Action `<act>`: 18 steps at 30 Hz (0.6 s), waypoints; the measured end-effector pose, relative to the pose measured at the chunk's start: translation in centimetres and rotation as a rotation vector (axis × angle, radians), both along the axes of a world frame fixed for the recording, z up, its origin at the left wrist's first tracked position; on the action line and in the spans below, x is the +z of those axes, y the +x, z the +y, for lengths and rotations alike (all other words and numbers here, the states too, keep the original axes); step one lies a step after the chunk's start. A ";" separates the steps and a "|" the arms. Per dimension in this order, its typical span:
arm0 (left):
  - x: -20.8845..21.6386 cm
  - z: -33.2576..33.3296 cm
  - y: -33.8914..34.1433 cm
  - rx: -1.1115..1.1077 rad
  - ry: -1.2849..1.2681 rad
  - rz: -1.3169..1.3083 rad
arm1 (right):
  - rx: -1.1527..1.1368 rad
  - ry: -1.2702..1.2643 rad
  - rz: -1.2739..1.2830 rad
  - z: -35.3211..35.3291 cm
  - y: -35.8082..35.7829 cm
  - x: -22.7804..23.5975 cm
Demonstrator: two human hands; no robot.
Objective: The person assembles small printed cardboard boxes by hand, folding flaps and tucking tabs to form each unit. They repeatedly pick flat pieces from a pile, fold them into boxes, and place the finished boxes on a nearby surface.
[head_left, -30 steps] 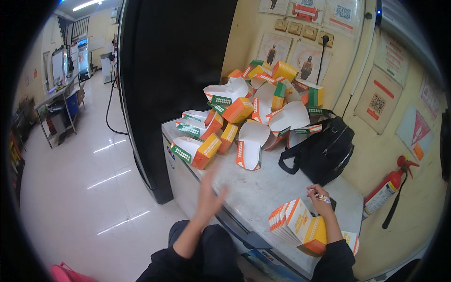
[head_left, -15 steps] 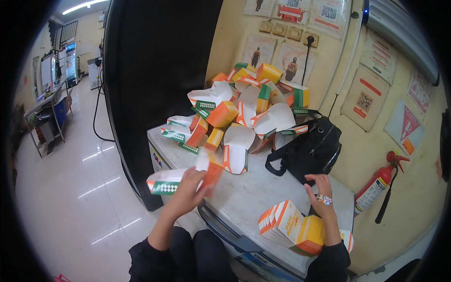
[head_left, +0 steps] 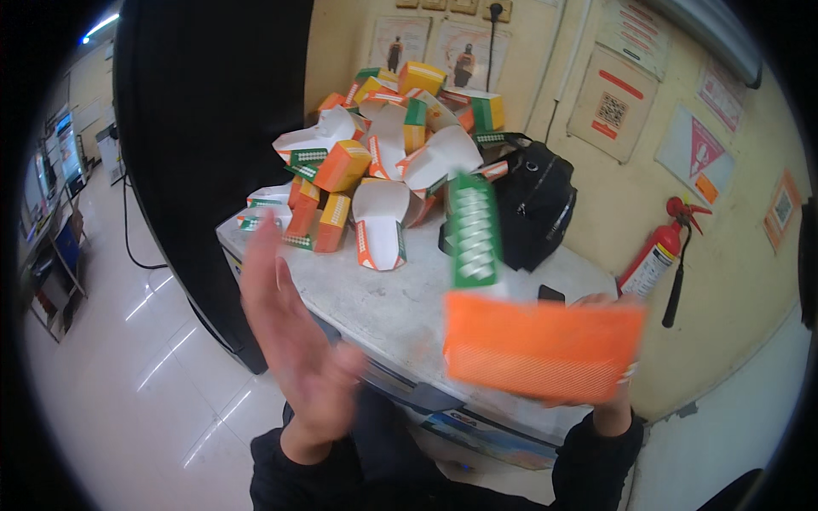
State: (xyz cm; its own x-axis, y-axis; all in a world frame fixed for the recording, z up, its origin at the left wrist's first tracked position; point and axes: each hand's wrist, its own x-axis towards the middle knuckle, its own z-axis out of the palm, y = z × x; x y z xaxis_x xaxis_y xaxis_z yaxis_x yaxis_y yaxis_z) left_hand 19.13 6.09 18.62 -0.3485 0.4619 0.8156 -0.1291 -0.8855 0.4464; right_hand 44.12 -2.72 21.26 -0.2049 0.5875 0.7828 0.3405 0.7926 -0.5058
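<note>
My right hand [head_left: 607, 303] holds up a bundle of flat-folded food cartons [head_left: 545, 347], its orange side toward me and a green, white-patterned edge standing up. The bundle is blurred and hides most of the fingers. My left hand [head_left: 298, 332] is raised left of it, apart from the cartons, fingers stretched and holding nothing; motion smears it. Beyond both hands, a heap of opened cartons [head_left: 341, 166] in orange, yellow, green and white lies on the far end of the white worktop [head_left: 400, 294].
A black backpack [head_left: 538, 204] leans against the wall beside the heap. A small dark flat object [head_left: 551, 294] lies near my right hand. On the right wall hangs a red fire extinguisher [head_left: 654, 260]. A tall black panel [head_left: 213, 170] stands on the left.
My right hand has lifted the carton bundle off the worktop. The carton that was in my left hand is gone from it, and that hand is now open. The view has shifted right.
</note>
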 end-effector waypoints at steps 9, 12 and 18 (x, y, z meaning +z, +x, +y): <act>-4.3 -3.3 6.4 -1.648 -0.715 0.014 | -0.159 -0.284 0.165 -2.3 5.3 -6.3; -3.7 -3.0 8.1 -1.444 -0.543 0.189 | -0.149 -0.380 0.437 -3.9 6.4 -9.3; -3.3 -5.3 12.0 -1.339 -0.609 0.151 | -0.118 -0.281 0.656 -6.6 8.2 -10.0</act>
